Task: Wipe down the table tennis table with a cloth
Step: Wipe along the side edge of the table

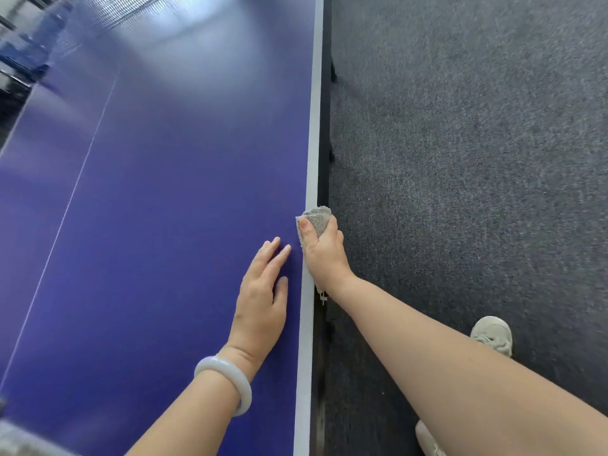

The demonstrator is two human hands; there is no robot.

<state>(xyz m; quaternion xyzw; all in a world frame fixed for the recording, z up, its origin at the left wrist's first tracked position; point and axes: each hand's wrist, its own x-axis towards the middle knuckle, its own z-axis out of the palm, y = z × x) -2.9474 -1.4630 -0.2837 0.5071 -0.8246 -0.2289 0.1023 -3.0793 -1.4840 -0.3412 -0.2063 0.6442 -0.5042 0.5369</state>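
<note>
We see the right hand (320, 251) with its grip closed tight round a bunched grey cloth (317, 217), thumb on top, pressing it on the white edge line (311, 159) at the right side of the blue table (164, 192). The cloth seems to hang over the side, but the hand hides most of it. The left hand (263, 297) has a wide grip and holds nothing, fingers flat on the table just beside. There is a pale bracelet (227, 383) on the left wrist. The table top is glossy.
</note>
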